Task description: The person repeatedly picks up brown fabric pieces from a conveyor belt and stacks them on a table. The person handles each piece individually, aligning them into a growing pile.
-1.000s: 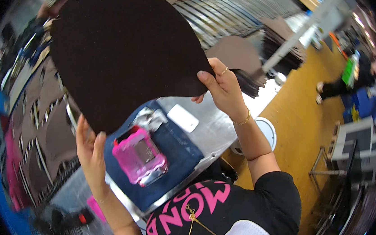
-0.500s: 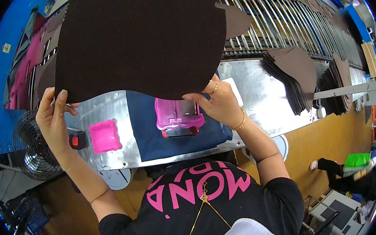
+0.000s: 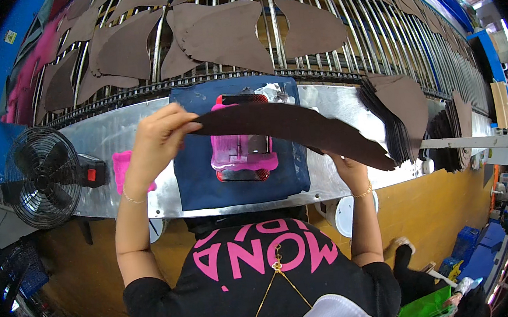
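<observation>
A dark brown cut sheet [image 3: 287, 126] hangs tilted, almost edge-on, above the metal table. My left hand [image 3: 166, 139] pinches its left end between thumb and fingers. Under its right part, my right hand [image 3: 351, 170] grips the near edge, with some fingers hidden by the sheet. Below it, on a dark blue cloth [image 3: 201, 182], sits a pink plastic holder [image 3: 245, 159] with red and black parts showing at its ends. A stack of similar brown cut pieces [image 3: 405, 110] stands just right of the sheet's right end.
Several brown cut pieces [image 3: 223, 30] lie on a rack of metal rods [image 3: 371, 37] beyond the table [image 3: 93, 137]. A fan [image 3: 41, 176] stands at the left, near a pink tray [image 3: 121, 168] partly behind my left arm. A metal bar [image 3: 472, 142] juts in from the right.
The sheet was held up broadside, covering the rack; now it is lowered and tilted nearly edge-on. My left hand has moved right, my right hand right and down. The rack's pieces show.
</observation>
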`<state>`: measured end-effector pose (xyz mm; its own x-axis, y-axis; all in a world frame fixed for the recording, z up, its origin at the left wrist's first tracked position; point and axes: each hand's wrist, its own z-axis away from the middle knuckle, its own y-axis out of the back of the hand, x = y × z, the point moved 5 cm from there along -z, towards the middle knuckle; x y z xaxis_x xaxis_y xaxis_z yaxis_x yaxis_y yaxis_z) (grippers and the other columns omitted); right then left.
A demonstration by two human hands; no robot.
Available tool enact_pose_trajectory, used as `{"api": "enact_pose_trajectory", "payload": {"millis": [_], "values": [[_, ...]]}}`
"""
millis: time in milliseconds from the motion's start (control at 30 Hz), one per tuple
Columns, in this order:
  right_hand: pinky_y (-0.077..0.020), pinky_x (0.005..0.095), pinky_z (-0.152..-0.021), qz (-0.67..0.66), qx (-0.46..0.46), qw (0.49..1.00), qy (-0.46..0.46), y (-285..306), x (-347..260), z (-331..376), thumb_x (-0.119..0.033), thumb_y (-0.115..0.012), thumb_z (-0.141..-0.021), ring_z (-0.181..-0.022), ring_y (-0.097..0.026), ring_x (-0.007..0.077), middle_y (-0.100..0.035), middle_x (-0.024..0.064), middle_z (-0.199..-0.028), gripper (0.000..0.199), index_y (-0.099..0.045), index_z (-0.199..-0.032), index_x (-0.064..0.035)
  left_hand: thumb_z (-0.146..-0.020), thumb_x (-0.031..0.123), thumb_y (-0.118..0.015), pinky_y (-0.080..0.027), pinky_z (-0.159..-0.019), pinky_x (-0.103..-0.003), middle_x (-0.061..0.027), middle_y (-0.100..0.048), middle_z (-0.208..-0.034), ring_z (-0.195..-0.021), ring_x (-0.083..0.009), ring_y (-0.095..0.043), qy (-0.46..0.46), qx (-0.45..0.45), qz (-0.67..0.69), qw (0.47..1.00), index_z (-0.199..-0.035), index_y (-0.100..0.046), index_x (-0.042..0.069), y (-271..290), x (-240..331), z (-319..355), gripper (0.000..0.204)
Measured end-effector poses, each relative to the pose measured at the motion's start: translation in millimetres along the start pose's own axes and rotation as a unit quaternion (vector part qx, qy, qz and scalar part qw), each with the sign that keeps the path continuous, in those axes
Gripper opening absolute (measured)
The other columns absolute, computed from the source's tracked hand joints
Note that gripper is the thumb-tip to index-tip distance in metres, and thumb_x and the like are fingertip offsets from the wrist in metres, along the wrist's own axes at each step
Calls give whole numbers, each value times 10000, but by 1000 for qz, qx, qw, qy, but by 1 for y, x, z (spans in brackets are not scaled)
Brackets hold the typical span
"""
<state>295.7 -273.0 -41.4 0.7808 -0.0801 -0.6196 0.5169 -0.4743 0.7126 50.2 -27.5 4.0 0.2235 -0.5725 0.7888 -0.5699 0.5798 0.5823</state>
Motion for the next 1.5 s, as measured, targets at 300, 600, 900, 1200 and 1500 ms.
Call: {"api": "enact_pose_trajectory", "payload": {"millis": [300,600,900,1200,1500], "values": [[-425,221,-663,-152,51,960,-229,119,70,60,-43,-615,-907,-740,-517,68,-613,-12,-826,64,-658,-906,4,-707,114,-746,-469,-618,-367,-71,-548,-808,-725,-261,-575,-228,-75,-93,966,-785,-675,61,-73,68,-43,118],[-386,202,-690,-135,241,944,-180,174,95,-32,-160,-626,-931,-753,-457,60,-517,-32,-791,304,-540,-1153,29,-832,235,-664,-498,-713,-374,-60,-574,-954,-864,-258,-597,-209,24,-120,970,-873,-692,71,-70,93,-132,172],[-436,289,-930,-137,41,953,-268,127,274,-162,-163,-651,-892,-1054,-589,180,-639,149,-1148,473,-511,-1273,80,-848,185,-680,-404,-561,-235,-41,-556,-979,-592,-94,-447,-17,80,-46,996,-1172,-625,100,-13,15,-96,339],[-483,422,-852,167,-92,934,-302,50,342,-182,-306,-736,-766,-1025,-639,273,-682,133,-1077,394,-686,-1108,-117,-856,124,-665,-403,-589,-222,-24,-540,-1007,-666,-70,-443,150,144,-62,976,-1220,-591,69,32,-51,-35,376],[-500,423,-768,397,230,808,-369,160,241,-42,-374,-655,-818,-968,-628,270,-659,59,-1007,239,-712,-957,-187,-887,161,-650,-369,-507,-197,-20,-547,-1048,-689,-62,-452,172,126,-22,977,-1267,-559,90,20,-62,-33,398]]}}
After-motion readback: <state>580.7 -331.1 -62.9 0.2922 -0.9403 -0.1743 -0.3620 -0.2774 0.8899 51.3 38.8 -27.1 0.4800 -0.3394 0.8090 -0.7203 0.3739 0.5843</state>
